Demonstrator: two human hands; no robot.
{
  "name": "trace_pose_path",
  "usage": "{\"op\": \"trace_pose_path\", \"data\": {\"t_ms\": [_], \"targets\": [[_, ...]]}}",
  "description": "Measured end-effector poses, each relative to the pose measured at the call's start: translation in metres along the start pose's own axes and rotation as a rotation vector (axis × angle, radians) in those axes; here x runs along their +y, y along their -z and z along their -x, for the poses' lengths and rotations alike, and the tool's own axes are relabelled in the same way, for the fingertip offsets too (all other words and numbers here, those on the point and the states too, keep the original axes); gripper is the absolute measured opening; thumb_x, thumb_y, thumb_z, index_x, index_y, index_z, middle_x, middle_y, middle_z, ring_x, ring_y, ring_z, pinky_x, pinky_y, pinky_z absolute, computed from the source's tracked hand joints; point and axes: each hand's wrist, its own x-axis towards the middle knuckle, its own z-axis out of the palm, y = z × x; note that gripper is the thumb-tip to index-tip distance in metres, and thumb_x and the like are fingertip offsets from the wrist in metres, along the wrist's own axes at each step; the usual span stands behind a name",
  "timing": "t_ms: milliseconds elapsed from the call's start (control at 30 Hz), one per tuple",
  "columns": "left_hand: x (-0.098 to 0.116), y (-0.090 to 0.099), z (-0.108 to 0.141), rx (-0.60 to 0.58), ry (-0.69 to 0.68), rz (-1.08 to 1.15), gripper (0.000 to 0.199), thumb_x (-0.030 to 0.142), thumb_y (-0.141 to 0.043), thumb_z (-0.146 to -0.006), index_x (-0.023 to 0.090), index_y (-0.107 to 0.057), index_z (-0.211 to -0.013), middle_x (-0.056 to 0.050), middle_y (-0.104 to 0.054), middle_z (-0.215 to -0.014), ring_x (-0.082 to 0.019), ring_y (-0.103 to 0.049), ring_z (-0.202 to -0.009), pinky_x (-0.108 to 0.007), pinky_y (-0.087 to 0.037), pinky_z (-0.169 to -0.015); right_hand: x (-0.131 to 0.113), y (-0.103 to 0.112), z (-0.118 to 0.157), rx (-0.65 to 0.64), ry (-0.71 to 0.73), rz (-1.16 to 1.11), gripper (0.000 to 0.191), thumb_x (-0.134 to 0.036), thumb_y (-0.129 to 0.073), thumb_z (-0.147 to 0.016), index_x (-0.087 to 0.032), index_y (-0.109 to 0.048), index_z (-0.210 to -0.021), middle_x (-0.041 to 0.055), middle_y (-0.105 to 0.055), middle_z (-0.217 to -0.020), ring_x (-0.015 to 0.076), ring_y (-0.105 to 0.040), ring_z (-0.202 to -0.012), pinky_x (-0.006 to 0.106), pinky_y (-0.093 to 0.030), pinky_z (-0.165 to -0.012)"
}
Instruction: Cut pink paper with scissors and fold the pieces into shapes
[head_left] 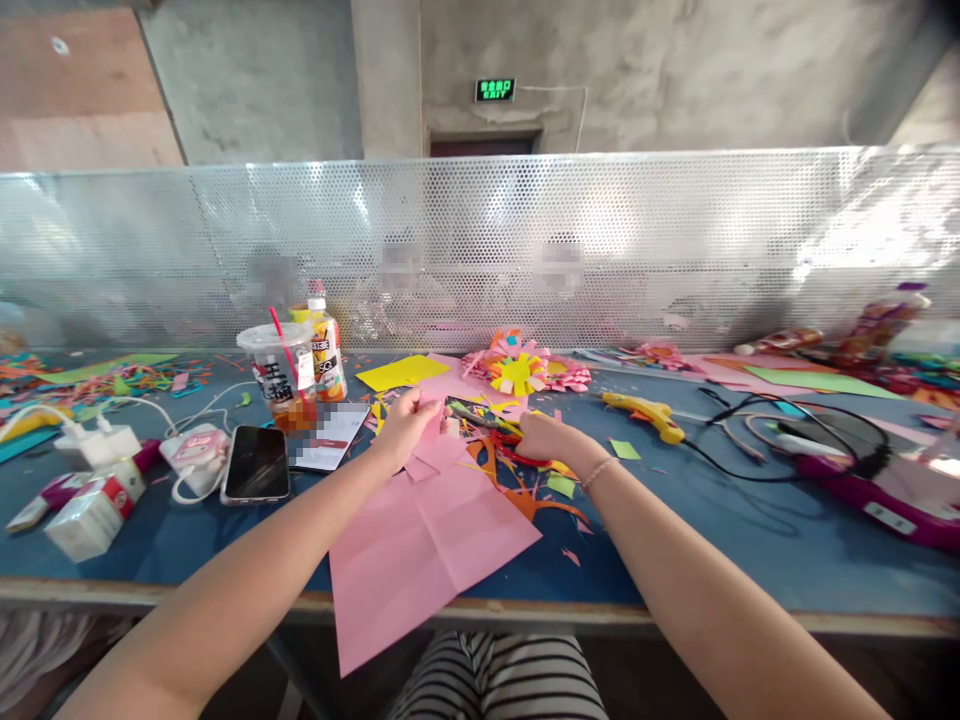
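My left hand [409, 430] pinches a small piece of pink paper [430, 425] between thumb and fingers. To its right, my right hand [553, 442] is closed around the handles of a pair of scissors [480, 414], whose blades point left towards that paper. Whether the blades touch the paper is hard to make out. Below both hands lies a large creased pink sheet [439, 540], its near corner hanging over the table's front edge. Orange paper scraps [517, 495] lie by my right hand. A pink and yellow paper flower [519, 370] sits beyond the hands.
On the left are a drink cup [277, 370], a bottle [326, 350], a phone [256, 464], chargers [97, 443] and a small box [96, 510]. A yellow glue gun [646, 415] and black cable [780, 478] lie right. A perforated metal screen [480, 230] stands behind the blue table [592, 560].
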Motion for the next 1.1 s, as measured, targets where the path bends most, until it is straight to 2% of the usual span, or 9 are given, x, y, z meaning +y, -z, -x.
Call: {"op": "trace_pose_path", "data": {"t_ms": [133, 300, 467, 633, 733, 933, 1100], "targets": [[0.002, 0.003, 0.001, -0.04, -0.018, -0.084, 0.016, 0.027, -0.057, -0.069, 0.014, -0.055, -0.078, -0.005, -0.064, -0.076, -0.011, -0.055, -0.056, -0.025, -0.044, -0.056, 0.004, 0.006, 0.002, 0.033, 0.019, 0.011, 0.031, -0.02, -0.048, -0.066, -0.004, -0.061, -0.09, 0.0219, -0.061, -0.096, 0.0272, -0.059, -0.085, 0.028, -0.04, -0.061], [0.007, 0.005, 0.001, -0.024, -0.047, -0.136, 0.019, 0.031, -0.056, -0.07, 0.013, -0.057, -0.076, -0.005, -0.065, -0.072, -0.01, -0.055, -0.056, -0.024, -0.044, -0.056, -0.002, 0.018, 0.012, 0.1, 0.086, -0.041, 0.028, -0.03, -0.044, -0.075, -0.011, -0.058, -0.088, 0.0162, -0.061, -0.098, 0.0229, -0.057, -0.083, 0.026, -0.039, -0.063], [0.011, 0.005, 0.001, 0.014, -0.018, -0.139, 0.023, 0.034, -0.059, -0.067, 0.012, -0.059, -0.073, -0.006, -0.065, -0.069, -0.011, -0.055, -0.051, -0.025, -0.043, -0.051, -0.02, 0.022, 0.025, 0.195, 0.335, -0.425, 0.039, -0.053, -0.041, -0.076, -0.016, -0.05, -0.086, 0.0074, -0.057, -0.086, 0.018, -0.052, -0.076, 0.028, -0.04, -0.067], [0.01, 0.008, -0.002, 0.014, -0.018, -0.116, 0.022, 0.034, -0.061, -0.063, 0.012, -0.06, -0.066, -0.006, -0.064, -0.065, -0.01, -0.052, -0.046, -0.024, -0.04, -0.046, -0.033, 0.025, 0.034, 0.156, 0.439, -0.652, 0.04, -0.055, -0.044, -0.073, -0.017, -0.045, -0.081, 0.0008, -0.049, -0.075, 0.0132, -0.045, -0.068, 0.026, -0.038, -0.061], [0.008, 0.009, -0.002, -0.004, -0.044, -0.098, 0.023, 0.035, -0.061, -0.064, 0.012, -0.06, -0.067, -0.006, -0.063, -0.063, -0.009, -0.05, -0.044, -0.024, -0.038, -0.046, -0.035, 0.027, 0.037, 0.122, 0.476, -0.693, 0.037, -0.054, -0.046, -0.073, -0.017, -0.045, -0.077, -0.0006, -0.045, -0.072, 0.0115, -0.043, -0.065, 0.025, -0.037, -0.059], [0.007, 0.009, -0.002, -0.024, -0.083, -0.098, 0.023, 0.035, -0.059, -0.066, 0.012, -0.06, -0.067, -0.004, -0.061, -0.059, -0.009, -0.047, -0.044, -0.023, -0.037, -0.045, -0.035, 0.026, 0.038, 0.017, 0.477, -0.783, 0.035, -0.053, -0.045, -0.075, -0.017, -0.043, -0.074, -0.0028, -0.039, -0.062, 0.0084, -0.04, -0.051, 0.023, -0.034, -0.045], [0.008, 0.009, -0.002, -0.027, -0.076, -0.123, 0.023, 0.035, -0.059, -0.065, 0.013, -0.06, -0.064, -0.004, -0.06, -0.057, -0.009, -0.046, -0.043, -0.023, -0.036, -0.044, -0.034, 0.022, 0.035, 0.047, 0.49, -0.821, 0.037, -0.053, -0.046, -0.074, -0.016, -0.045, -0.075, -0.003, -0.04, -0.06, 0.007, -0.039, -0.049, 0.021, -0.032, -0.042]]}}
